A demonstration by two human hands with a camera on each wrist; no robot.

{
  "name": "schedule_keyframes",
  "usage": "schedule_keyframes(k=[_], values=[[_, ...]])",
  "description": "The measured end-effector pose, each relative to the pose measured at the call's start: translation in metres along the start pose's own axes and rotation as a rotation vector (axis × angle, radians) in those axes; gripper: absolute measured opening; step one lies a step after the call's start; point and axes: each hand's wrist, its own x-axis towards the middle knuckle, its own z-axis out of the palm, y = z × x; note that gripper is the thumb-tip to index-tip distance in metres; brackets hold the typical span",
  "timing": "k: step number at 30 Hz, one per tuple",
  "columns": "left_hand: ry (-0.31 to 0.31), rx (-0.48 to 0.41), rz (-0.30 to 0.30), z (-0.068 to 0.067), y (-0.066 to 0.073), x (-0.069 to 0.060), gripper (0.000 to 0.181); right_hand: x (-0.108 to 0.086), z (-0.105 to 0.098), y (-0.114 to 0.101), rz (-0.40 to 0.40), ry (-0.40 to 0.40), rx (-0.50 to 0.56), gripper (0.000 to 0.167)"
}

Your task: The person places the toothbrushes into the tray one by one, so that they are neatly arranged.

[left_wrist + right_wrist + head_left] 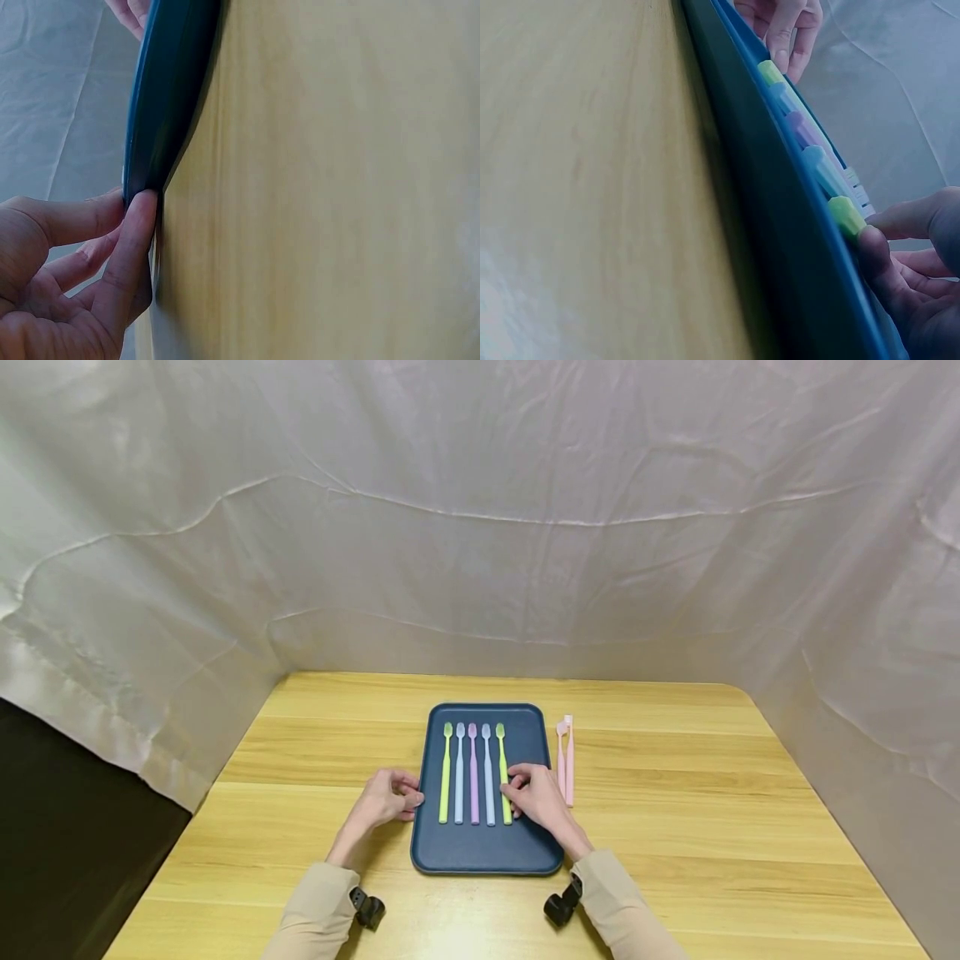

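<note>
A dark blue tray [487,853] lies on the table with several toothbrushes side by side on it, heads at the far end. From left to right these are a yellow-green toothbrush [445,785], a light blue one [460,785], a purple one [474,785], another light blue one [489,785] and a second yellow-green toothbrush [502,760]. My right hand [538,795] pinches the handle of that rightmost yellow-green toothbrush between thumb and index finger. At the tray's left rim, my left hand [386,797] grips the edge with thumb and fingertips, as the left wrist view shows.
Two pink toothbrushes [561,764] lie on the wooden table [675,827] just right of the tray, partly behind my right hand. Grey cloth [487,568] hangs behind the table and along its sides. A black camera is strapped at each wrist.
</note>
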Motion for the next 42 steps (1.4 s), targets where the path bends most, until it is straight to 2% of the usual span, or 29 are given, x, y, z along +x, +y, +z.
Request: schedule_keyframes(k=[13, 26, 32, 38, 42], values=[[-0.005, -0.006, 0.01, -0.001, -0.001, -0.001, 0.024, -0.001, 0.001, 0.002, -0.008, 0.0, 0.03, 0.031], [-0.007, -0.012, 0.011, -0.001, -0.001, 0.0, 0.023, -0.01, -0.014, 0.004, -0.008, 0.083, 0.125, 0.03], [-0.013, -0.02, 0.003, 0.0, -0.001, -0.001, 0.024, -0.016, -0.031, 0.016, -0.018, 0.179, 0.176, 0.027], [-0.019, -0.022, 0.006, 0.001, 0.001, -0.001, 0.024, -0.016, -0.052, 0.035, -0.023, 0.328, 0.109, 0.024], [-0.013, -0.02, 0.006, 0.001, 0.0, 0.0, 0.023, -0.014, -0.066, 0.046, -0.007, 0.375, 0.044, 0.024]])
